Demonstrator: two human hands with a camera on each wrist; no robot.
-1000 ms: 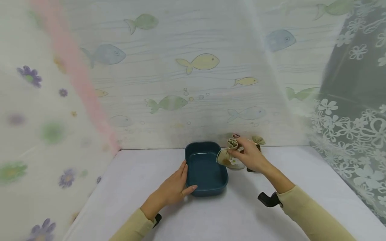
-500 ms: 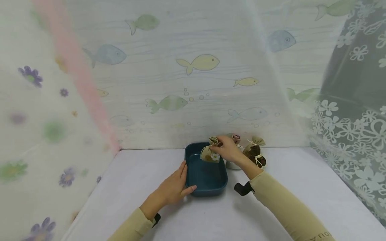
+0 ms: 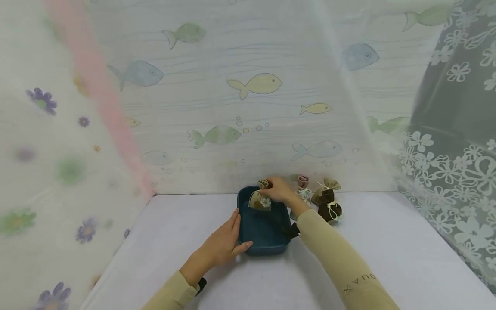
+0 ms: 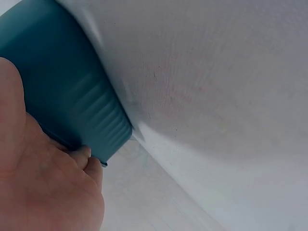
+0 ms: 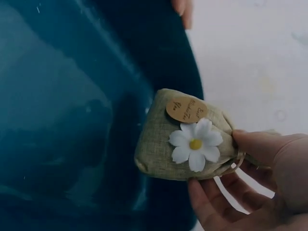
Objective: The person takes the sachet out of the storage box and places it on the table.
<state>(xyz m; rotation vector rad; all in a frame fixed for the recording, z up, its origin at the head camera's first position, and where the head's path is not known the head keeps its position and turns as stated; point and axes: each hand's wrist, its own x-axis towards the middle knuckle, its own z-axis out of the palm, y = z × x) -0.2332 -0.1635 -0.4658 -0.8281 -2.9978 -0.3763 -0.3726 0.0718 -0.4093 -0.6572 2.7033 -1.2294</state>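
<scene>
A small beige drawstring sachet (image 3: 258, 201) with a white daisy and a round tag hangs over the far part of the blue-green baking dish (image 3: 265, 249). My right hand (image 3: 282, 191) pinches its tied neck; the right wrist view shows the sachet (image 5: 153, 144) tilted on its side, thumb and fingers at the cord. On the dish's left side lies my left hand (image 3: 220, 244), fingers extended along the outer wall and thumb at the near corner. In the left wrist view its fingertips touch the dish wall (image 4: 62, 72).
Right of the dish stand more sachets: one with a pink top (image 3: 303, 181), a beige one (image 3: 330, 184) and a dark brown one (image 3: 329, 212). The white-covered table (image 3: 174, 224) meets a fish-print curtain (image 3: 217, 168) at its back edge.
My right hand has carried the daisy sachet leftward, from beside the dish's right rim to over its far interior. The left hand stays on the dish.
</scene>
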